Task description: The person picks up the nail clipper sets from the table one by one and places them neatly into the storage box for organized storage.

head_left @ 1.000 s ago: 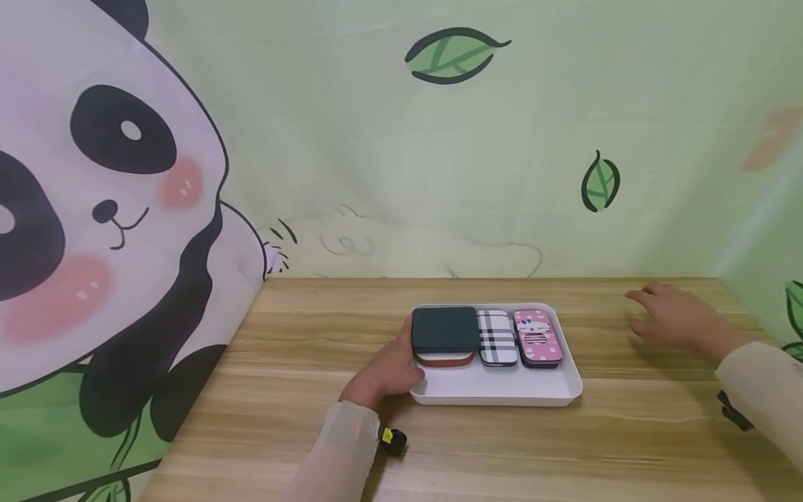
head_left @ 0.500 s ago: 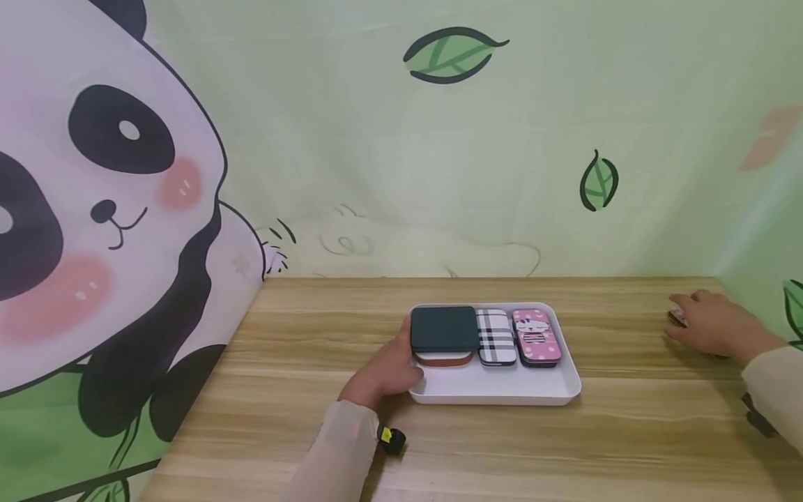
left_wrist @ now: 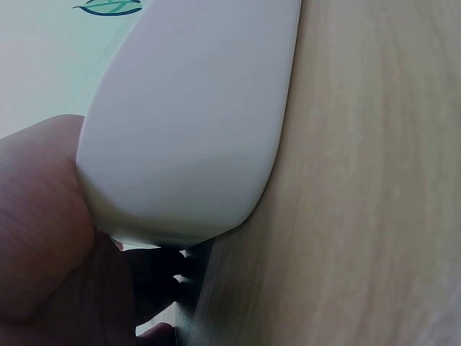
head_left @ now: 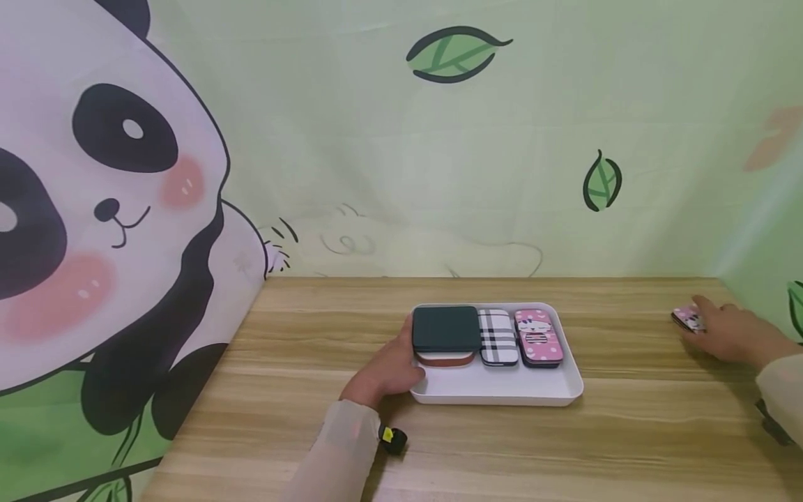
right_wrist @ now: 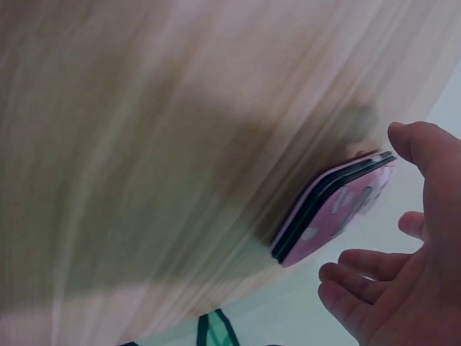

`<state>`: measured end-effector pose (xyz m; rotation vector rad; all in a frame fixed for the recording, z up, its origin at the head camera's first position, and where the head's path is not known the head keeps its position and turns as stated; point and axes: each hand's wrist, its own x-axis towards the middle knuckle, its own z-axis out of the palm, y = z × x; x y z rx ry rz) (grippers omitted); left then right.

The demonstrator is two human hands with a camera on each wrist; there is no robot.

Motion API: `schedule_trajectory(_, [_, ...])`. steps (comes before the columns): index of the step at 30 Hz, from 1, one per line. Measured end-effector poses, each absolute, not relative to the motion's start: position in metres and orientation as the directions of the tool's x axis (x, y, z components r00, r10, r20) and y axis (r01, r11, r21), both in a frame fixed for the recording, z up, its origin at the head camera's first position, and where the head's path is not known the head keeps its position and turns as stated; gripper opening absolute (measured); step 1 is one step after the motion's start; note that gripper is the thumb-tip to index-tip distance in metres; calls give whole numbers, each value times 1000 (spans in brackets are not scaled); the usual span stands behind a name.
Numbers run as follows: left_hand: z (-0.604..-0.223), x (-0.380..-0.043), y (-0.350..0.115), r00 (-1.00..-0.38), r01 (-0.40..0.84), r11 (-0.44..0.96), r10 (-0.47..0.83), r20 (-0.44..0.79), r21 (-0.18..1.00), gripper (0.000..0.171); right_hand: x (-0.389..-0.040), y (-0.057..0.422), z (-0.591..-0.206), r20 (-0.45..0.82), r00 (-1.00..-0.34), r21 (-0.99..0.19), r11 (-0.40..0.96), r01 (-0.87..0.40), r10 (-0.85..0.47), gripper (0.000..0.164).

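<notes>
A white tray (head_left: 495, 390) stands on the table, and my left hand (head_left: 392, 362) grips its left end. In the left wrist view the thumb (left_wrist: 43, 216) lies at the tray's wall (left_wrist: 187, 115) and the fingers bend past its corner, partly hidden. At the far right, my right hand (head_left: 730, 331) is beside a small flat pink patterned case (head_left: 690, 318) lying on the table. The right wrist view shows that case (right_wrist: 335, 209) with a dark edge band, between the spread thumb and loosely bent fingers of my hand (right_wrist: 403, 245).
Inside the tray, a dark green flat case (head_left: 445, 328) covers most of a white case with a brown edge (head_left: 445, 359). To their right lie a black-and-white plaid case (head_left: 498, 338) and a pink cat-print case (head_left: 538, 338). A printed cloth backdrop (head_left: 376, 139) rises behind the table.
My right hand has moved rightward across the table. The small pink case beside it, out of sight a second ago, now shows past its fingers. My left hand stays on the tray.
</notes>
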<state>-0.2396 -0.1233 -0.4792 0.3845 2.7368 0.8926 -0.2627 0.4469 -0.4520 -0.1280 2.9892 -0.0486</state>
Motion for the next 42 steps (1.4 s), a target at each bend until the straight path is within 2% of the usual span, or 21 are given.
schedule_trajectory(11, [-479,-240,-125,-937,184,778,323,-132,600,100,-266,466,-476,-134,-983,-89,989,-117,-128,92])
schedule_trajectory(18, [-477,-239,-124,-937,185,776,324,-130,603,100,-268,467,-479,-89,-979,-88,980,-177,-185,67])
schedule_trajectory(21, [-477,-238,-124,-937,187,775,326,-128,604,100,-267,465,-478,-104,-979,-93,981,-168,-178,64])
schedule_trajectory(31, [-477,-239,-124,-938,191,770,326,-118,609,101,-267,461,-476,-105,-984,-90,987,-136,-145,69])
schedule_trajectory(42, [-478,-239,-124,-938,195,770,327,-113,608,101,-267,457,-473,-100,-974,-37,979,-200,-203,68])
